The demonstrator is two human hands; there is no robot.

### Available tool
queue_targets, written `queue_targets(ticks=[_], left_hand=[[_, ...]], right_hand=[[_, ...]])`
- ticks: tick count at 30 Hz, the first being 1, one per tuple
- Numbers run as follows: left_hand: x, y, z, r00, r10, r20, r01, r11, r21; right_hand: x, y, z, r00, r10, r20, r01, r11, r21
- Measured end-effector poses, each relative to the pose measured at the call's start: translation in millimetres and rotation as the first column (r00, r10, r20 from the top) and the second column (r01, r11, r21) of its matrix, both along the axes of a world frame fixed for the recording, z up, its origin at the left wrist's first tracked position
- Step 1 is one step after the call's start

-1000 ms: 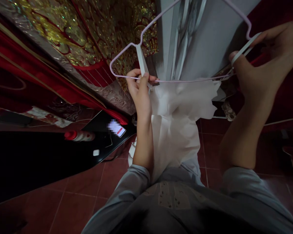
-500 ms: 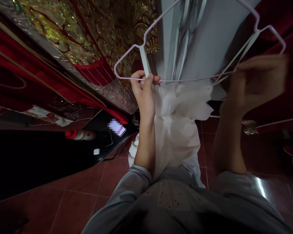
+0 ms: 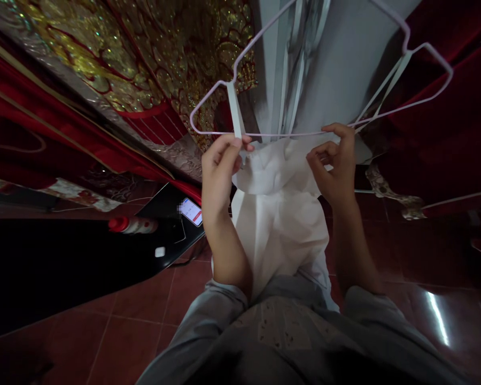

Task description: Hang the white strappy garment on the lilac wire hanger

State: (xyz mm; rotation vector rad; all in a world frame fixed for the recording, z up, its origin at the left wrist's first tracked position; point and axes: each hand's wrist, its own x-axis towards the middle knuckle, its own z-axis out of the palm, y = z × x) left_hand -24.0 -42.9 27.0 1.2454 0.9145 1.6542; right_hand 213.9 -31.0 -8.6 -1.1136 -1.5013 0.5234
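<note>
The top edge crops the pink hanger (image 3: 280,135); the left hand (image 3: 220,174) partly hides a white strap (image 3: 234,107).

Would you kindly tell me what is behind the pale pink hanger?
Behind the hanger are glittery gold fabric at left, a grey panel in the middle and dark red cloth at right. Whatever the left hand and white garment cover is hidden.

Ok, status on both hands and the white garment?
Left hand pinching left strap. Right hand at lower hanger bar, grip unclear. White garment below, right strap also hooked. Gold-sequined fabric close at left.
</note>
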Motion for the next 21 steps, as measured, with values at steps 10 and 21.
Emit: queue_targets(ticks=[10, 21], left_hand=[[-9, 17, 31.3, 0.798, 0.387, 0.462, -0.407, 0.911, -0.061], [41, 10, 12.4, 0.900, 0.119, 0.420, -0.079, 0.991, -0.111]], right_hand=[[2, -1, -7.2, 1.000, 0.011, 0.004, -0.011, 1.000, 0.010], [-3, 3, -12.1, 1.000, 0.006, -0.015, -0.004, 0.988, 0.154]])
